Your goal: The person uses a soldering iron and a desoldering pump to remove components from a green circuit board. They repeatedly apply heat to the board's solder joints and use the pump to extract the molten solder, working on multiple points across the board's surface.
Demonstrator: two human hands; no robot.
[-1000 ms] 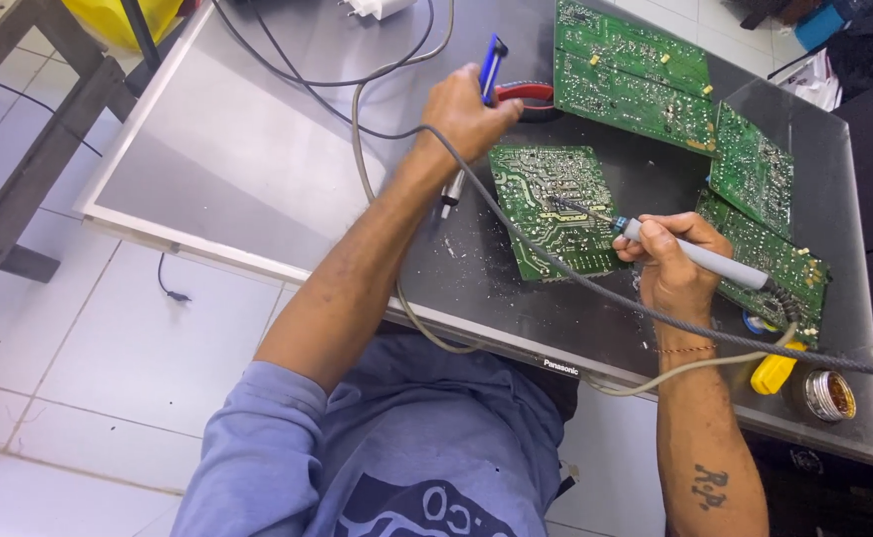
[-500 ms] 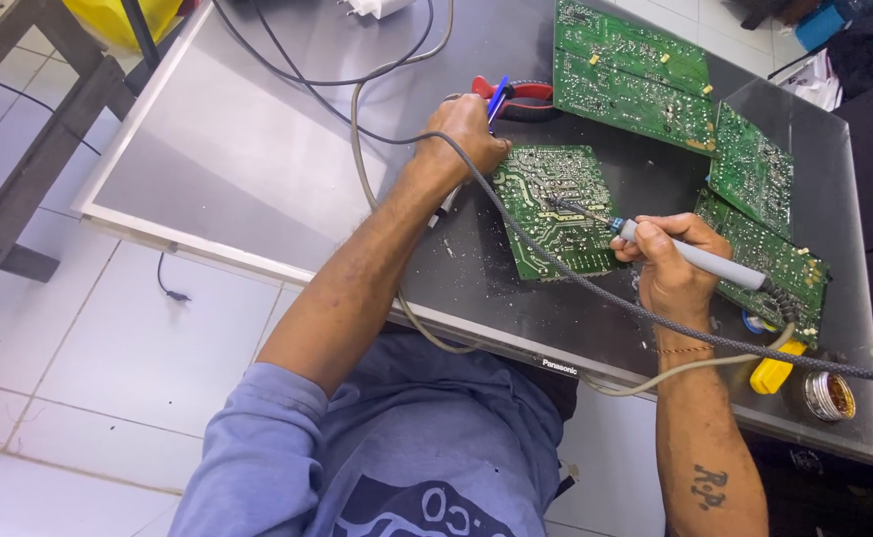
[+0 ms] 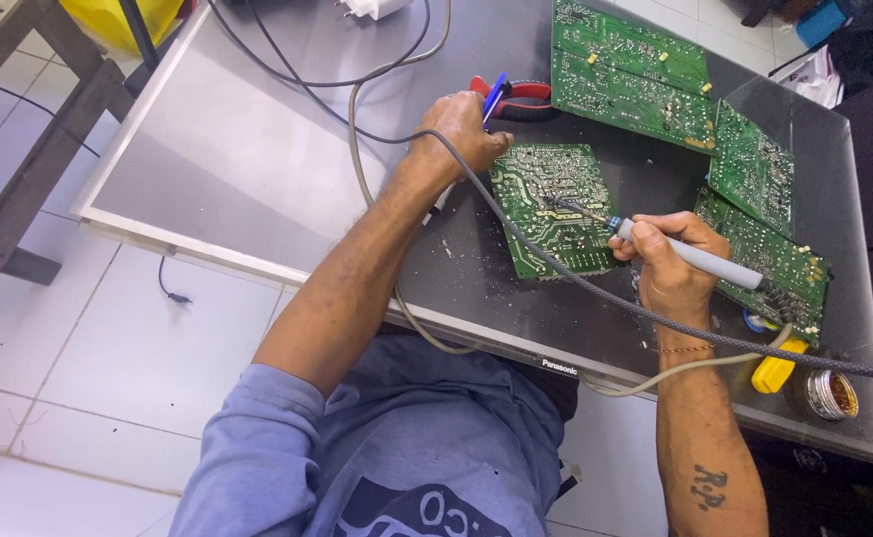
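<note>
White floor tiles [image 3: 108, 338] surround a flat grey panel that serves as the tabletop [image 3: 237, 149], viewed from above the seated person. On the tabletop, a green circuit board [image 3: 556, 204] lies solder side up, roughly in the middle of the work area. The right hand [image 3: 670, 264] grips a soldering iron [image 3: 690, 256] by its pale grey handle, fingers wrapped and pressed together around it in a pen-style hold; the dark tip of the iron rests on or just above the right part of the circuit board. A braided grey cable [image 3: 576, 278] runs from the rear of the iron, crosses over the lower corner of the circuit board and passes beneath the left wrist. The left hand [image 3: 461, 129] rests at the upper left corner of the circuit board, fingers curled and closed around a thin blue tool [image 3: 496, 94] that projects upward from the fist. Red-handled pliers [image 3: 521, 99] lie just beyond the left hand. Three further green boards lie nearby: a long board [image 3: 630, 70] at the far edge, a small board [image 3: 750, 164] to its right, and a lower board [image 3: 765, 254] partly under the right hand. A yellow-handled tool [image 3: 776, 370] and a round tin [image 3: 832, 395] sit near the front right edge. A beige cord [image 3: 357, 129] loops across the tabletop.
</note>
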